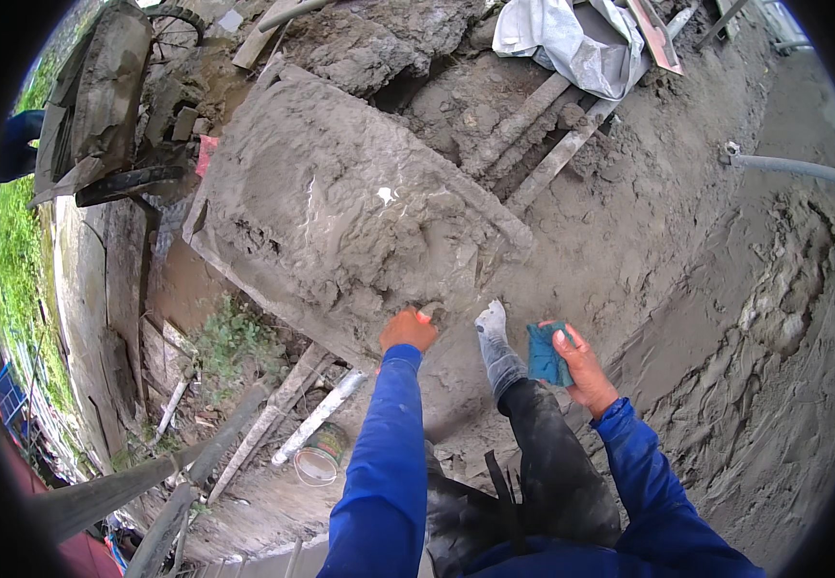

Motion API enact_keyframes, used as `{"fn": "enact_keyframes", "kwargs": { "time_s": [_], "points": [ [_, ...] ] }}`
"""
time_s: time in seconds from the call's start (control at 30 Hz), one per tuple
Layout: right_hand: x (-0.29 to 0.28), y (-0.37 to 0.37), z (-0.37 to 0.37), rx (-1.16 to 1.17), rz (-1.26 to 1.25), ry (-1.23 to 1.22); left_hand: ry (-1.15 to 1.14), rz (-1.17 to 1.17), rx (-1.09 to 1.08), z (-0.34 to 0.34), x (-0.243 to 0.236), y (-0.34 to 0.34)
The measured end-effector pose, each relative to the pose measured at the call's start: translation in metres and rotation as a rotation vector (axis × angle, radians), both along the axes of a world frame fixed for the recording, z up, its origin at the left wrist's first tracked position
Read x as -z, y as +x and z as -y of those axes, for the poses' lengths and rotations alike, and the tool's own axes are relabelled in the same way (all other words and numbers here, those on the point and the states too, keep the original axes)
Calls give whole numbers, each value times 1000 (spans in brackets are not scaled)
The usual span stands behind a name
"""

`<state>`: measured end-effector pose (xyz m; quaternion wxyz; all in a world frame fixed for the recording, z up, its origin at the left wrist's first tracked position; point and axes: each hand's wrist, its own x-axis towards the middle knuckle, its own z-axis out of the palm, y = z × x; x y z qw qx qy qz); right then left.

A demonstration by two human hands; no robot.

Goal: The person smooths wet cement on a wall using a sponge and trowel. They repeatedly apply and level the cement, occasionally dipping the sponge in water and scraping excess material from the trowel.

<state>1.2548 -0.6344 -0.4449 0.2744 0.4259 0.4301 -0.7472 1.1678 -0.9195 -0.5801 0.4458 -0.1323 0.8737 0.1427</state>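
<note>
My left hand (408,329) is closed at the lower edge of a tilted board (273,144) heaped with grey wet mortar, its fingers round something small and mud-coated that I cannot make out. My right hand (581,366) grips a teal sponge-like block (545,353), thumb across its face. Between my hands, my mud-caked boot (495,337) stands beside the board's lower corner.
Muddy poles (552,164), a grey sheet (572,39) and a pipe (793,169) lie beyond. Smeared mortar (774,308) covers the right side. Timber posts (109,491), a bucket (318,458) and plants (239,342) are at lower left; a wheelbarrow (100,96) is at upper left.
</note>
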Motion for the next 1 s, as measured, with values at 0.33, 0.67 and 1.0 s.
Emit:
{"fn": "enact_keyframes", "kwargs": {
  "time_s": [0.33,0.67,1.0],
  "points": [
    [-1,3,35,-89,-9,-97,137,-212,-344,147,-13,44],
    [9,13,34,-96,-26,-61,17,110,105,36,36,83],
    [-15,10,22,-102,-17,-25,-125,-14,0,72,-12,10]
  ]
}}
